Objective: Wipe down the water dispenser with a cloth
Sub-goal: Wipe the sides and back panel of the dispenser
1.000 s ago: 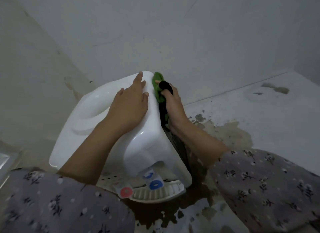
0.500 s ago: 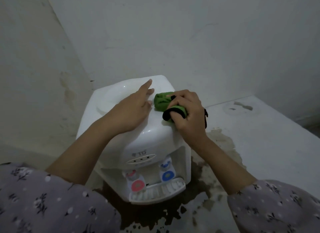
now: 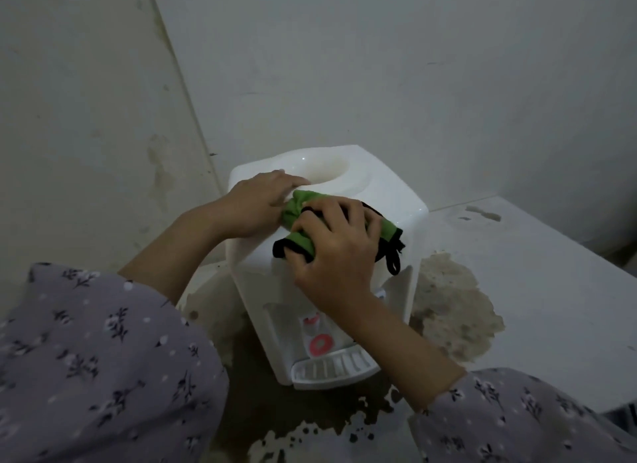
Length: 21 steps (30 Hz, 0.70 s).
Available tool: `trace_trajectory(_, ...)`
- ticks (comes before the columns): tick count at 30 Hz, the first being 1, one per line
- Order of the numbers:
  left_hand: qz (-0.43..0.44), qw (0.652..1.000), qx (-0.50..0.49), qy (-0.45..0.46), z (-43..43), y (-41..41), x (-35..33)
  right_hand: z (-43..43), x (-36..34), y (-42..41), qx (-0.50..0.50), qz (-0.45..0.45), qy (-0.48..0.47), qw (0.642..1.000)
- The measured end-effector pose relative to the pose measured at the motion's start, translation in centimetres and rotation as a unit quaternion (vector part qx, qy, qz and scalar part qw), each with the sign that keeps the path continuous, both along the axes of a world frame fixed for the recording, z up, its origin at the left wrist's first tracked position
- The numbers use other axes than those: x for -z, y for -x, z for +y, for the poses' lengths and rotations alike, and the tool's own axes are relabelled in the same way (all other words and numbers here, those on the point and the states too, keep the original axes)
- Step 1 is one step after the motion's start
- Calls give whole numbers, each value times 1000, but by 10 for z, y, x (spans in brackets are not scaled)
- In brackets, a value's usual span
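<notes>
A white water dispenser (image 3: 389, 193) is seen standing upright on a pale tabletop (image 3: 537, 283), set close into the corner of two walls (image 3: 379, 66). A green cloth (image 3: 299, 204) with black edging is bunched on the dispenser's top, at its front edge, just in front of the round bottle well (image 3: 324, 169); a black loop of the edging is left hanging over the dispenser's right front corner. The cloth is covered by the right hand (image 3: 337, 245), whose fingers (image 3: 324, 211) are spread slightly apart and curled down, clamped on the fabric. The left hand (image 3: 251, 204) is laid on the dispenser's top left part, with its fingers held together and brought against the cloth's left end; whether that end is pinched cannot be told. On the dispenser's front, a red tap (image 3: 321, 345) and a ribbed drip tray (image 3: 331, 367) are shown below the right wrist. A brownish stain (image 3: 451, 307) is spread over the tabletop to the dispenser's right and in front of it. Both forearms are clad in grey floral sleeves (image 3: 103, 359).
</notes>
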<state>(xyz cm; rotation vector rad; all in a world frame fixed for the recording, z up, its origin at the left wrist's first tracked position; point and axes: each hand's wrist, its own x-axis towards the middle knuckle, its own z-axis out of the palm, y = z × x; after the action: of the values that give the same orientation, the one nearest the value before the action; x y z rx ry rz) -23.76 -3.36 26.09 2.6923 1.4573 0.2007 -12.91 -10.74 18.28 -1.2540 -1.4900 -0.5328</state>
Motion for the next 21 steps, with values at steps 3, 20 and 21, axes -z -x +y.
trace_trajectory(3,-6,1000,17,-12,9,2,5,4,3,-6,24,-52,-37,998)
trace_trajectory(20,54,989,-38,-129,6,-23,13,35,10,-68,-17,-137,-112,984)
trace_trajectory(21,64,987,-45,-140,7,-30,13,42,9,-79,-42,-133,-118,983)
